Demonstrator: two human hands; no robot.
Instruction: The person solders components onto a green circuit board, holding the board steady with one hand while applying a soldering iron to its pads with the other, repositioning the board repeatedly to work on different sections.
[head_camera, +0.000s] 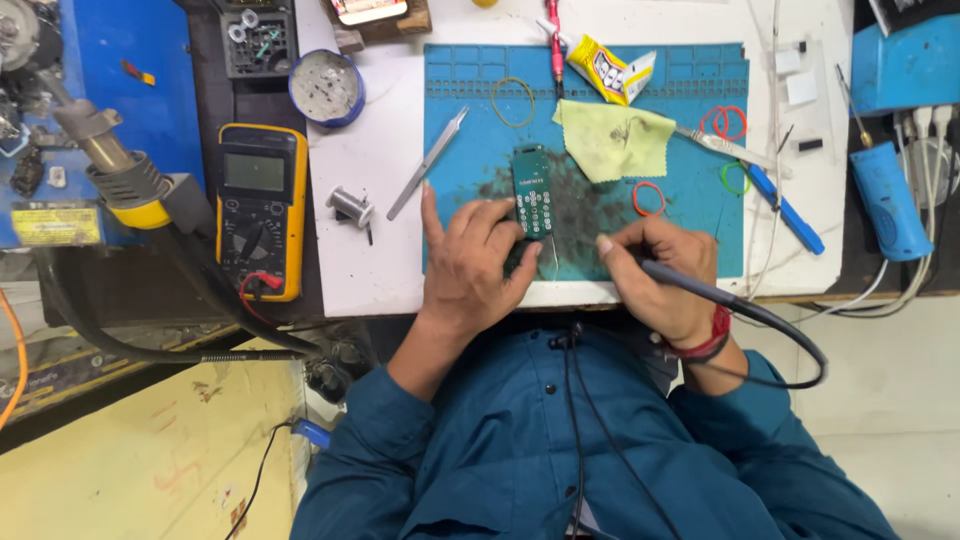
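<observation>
Fingers (497, 222) of left hand (470, 265) spread flat, pressing down on the near end of the board (533, 185); not closed around it, more pinning than gripping. Right hand (660, 280) clenched pen-style on the iron (690, 283), cable trailing off toward the right sleeve. Tip hidden behind the fingers; probably close to the board's lower edge, cannot confirm contact.

Board: narrow green circuit board with rows of pale pads, lying flat on the blue mat (700, 210) atop the desk (370, 160), far end just beside the yellow cloth (612, 140).

Handling judgement: light, thin, stiff, likely to skate on the mat if not held down. Fragile at pads and components; best taken by its long edges or pinned at a bare end, as now.

Nearby: tweezers (428, 164) left of the mat, multimeter (260, 210) further left, rubber bands (648, 198) on the mat, glue tube (610, 70) at its far edge.
</observation>
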